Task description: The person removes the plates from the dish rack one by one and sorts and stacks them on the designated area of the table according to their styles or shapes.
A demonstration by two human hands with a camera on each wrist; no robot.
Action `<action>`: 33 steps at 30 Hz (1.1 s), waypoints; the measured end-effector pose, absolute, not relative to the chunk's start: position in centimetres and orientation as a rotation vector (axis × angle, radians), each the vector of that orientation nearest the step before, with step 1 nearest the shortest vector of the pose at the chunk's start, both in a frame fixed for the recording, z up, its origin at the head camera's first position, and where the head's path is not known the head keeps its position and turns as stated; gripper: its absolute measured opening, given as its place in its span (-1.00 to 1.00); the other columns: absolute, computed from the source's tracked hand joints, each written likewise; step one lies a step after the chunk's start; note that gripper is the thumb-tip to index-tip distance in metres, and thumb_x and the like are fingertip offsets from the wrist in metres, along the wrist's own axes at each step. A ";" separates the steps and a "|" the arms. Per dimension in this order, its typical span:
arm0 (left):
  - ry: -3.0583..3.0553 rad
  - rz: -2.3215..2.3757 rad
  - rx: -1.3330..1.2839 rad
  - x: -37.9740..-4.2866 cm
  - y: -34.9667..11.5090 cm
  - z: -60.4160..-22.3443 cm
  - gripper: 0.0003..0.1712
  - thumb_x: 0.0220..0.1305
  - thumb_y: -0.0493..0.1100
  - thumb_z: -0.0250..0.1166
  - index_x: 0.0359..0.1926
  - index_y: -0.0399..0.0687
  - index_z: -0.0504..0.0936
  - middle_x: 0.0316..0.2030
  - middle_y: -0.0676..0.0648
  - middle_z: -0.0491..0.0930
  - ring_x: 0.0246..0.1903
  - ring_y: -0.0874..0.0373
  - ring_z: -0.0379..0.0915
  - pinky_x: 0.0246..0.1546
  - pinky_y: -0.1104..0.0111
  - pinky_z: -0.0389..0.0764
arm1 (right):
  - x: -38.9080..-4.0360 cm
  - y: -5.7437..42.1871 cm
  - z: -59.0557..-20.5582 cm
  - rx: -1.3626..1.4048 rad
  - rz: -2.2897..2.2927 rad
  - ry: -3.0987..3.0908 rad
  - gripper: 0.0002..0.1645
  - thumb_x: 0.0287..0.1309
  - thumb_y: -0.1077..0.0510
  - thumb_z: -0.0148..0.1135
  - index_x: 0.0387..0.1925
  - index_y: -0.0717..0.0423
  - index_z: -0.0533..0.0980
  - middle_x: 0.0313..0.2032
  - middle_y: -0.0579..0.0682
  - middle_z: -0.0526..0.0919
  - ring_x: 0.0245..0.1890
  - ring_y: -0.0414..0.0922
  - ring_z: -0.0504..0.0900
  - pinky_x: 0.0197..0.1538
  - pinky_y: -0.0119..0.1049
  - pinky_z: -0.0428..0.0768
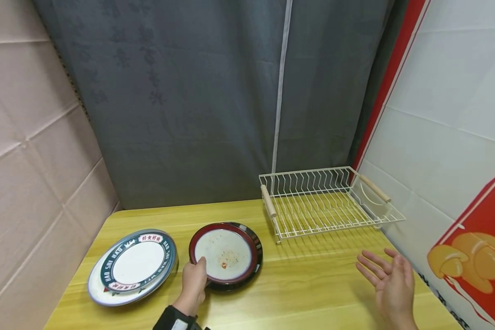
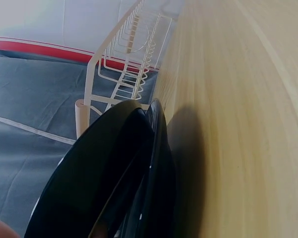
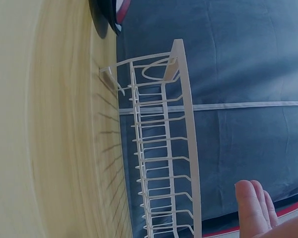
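Note:
My left hand (image 1: 194, 280) pinches the near-left rim of a plate (image 1: 222, 247) with a dark red border and a pale middle flecked with brown crumbs. Under that plate lies a darker plate (image 1: 257, 266), its black rim showing at the right and below. From the side, the left wrist view shows the dark underside of the held plate (image 2: 84, 173) tilted apart from the lower plate (image 2: 161, 163). My right hand (image 1: 392, 286) hovers over the table's right side, fingers spread and holding nothing; its fingers (image 3: 253, 206) also show in the right wrist view.
A cream wire dish rack (image 1: 330, 201) with wooden handles stands at the back right of the yellow wood table (image 1: 305, 284). At the left, a green-banded plate (image 1: 138, 263) rests on a larger blue-rimmed plate (image 1: 103, 298). A grey curtain (image 1: 198, 114) hangs behind.

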State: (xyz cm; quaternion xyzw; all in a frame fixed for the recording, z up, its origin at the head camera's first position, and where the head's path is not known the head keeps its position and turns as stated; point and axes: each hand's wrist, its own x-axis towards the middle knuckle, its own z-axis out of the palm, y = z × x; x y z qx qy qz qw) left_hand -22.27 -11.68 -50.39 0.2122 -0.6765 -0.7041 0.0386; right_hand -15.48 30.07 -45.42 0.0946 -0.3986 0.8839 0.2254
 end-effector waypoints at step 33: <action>-2.803 -0.976 0.318 -20.8 -14.0 -48.4 -0.42 0.28 -0.37 0.09 0.27 -0.62 0.28 0.12 -0.58 0.42 0.12 -0.45 0.41 0.09 -0.20 0.49 | -15.7 30.6 -45.2 0.214 2.424 -1.023 -0.66 0.51 0.04 -0.15 0.09 0.22 0.18 -0.21 0.34 0.73 -0.24 0.17 0.77 -0.20 0.01 0.72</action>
